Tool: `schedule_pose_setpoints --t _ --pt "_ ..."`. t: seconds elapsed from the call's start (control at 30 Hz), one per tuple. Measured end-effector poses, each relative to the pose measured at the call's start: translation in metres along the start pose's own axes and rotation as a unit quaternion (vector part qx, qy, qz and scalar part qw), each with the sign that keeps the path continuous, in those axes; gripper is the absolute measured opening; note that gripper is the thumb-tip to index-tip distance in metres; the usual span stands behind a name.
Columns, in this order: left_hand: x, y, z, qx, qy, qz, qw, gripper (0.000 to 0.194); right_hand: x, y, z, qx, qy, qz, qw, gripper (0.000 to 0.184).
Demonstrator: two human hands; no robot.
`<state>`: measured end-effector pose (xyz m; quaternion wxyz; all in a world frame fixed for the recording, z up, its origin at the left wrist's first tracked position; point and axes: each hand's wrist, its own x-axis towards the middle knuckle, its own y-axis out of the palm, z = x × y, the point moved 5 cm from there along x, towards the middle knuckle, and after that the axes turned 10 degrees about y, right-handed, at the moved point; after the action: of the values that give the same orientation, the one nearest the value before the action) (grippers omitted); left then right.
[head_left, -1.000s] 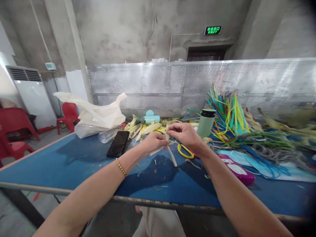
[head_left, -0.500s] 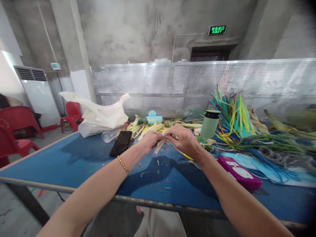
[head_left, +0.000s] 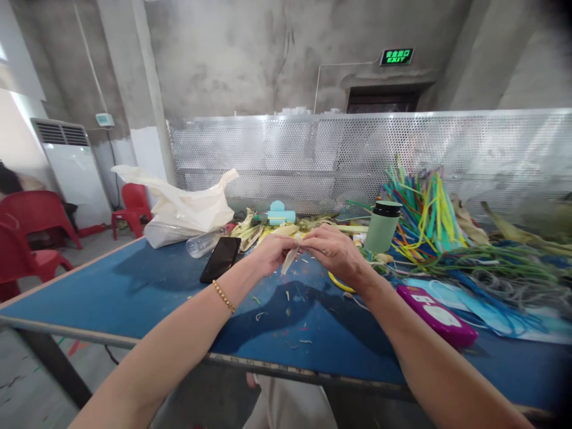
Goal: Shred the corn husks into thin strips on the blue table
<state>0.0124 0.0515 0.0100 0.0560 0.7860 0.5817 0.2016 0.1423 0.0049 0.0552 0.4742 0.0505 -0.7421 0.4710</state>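
Above the middle of the blue table (head_left: 170, 316), my two hands meet fingertip to fingertip. My left hand (head_left: 273, 253), with a gold bead bracelet at its wrist, pinches a pale strip of dried corn husk (head_left: 289, 260) whose loose end hangs down. My right hand (head_left: 333, 250) is closed on the same piece from the other side, thumb and fingers pressed together. What lies right between the fingertips is too small to make out. Under the hands, small scraps (head_left: 288, 296) are scattered on the table. A yellow curved thing (head_left: 340, 283) lies below my right hand.
Left of my hands lie a black phone (head_left: 220, 260), a clear plastic bottle (head_left: 204, 243) and a white plastic bag (head_left: 190, 208). To the right are a green tumbler (head_left: 381, 229), a magenta box (head_left: 437, 316), colourful pipe cleaners (head_left: 431, 217) and tangled cords (head_left: 491, 268). Husks (head_left: 245, 229) lie behind.
The fingers of my right hand have shifted slightly along the husk strip, and its hanging end has turned a little. Both hands keep their hold, and the view has moved slightly.
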Motion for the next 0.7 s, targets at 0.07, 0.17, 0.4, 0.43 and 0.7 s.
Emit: schedule_pose_setpoints --t 0.07,0.17,0.4,0.43,0.7 --pt "0.0001 0.0004 0.0002 -0.002 -0.007 -0.003 1.0 0.013 0.0 -0.0003 -0.0003 0.004 -0.008 0.003 1.0 0.02" --pt "-0.0001 0.001 0.0011 -0.01 -0.017 -0.002 1.0 0.007 0.0002 -0.0006 -0.0018 0.007 -0.022 0.001 1.0 0.02" --pt "0.0005 -0.0014 0.003 -0.018 -0.015 0.015 1.0 0.006 0.0011 -0.0025 -0.0016 0.023 -0.03 -0.007 0.999 0.02" --pt "0.0005 -0.0015 0.0032 -0.02 -0.016 0.014 1.0 0.006 0.0011 -0.0029 -0.0013 0.027 -0.029 -0.007 0.999 0.02" --pt "-0.0008 -0.0001 0.0008 -0.04 -0.002 -0.005 0.999 0.007 0.0013 -0.0047 -0.0002 0.039 -0.002 -0.002 0.999 0.021"
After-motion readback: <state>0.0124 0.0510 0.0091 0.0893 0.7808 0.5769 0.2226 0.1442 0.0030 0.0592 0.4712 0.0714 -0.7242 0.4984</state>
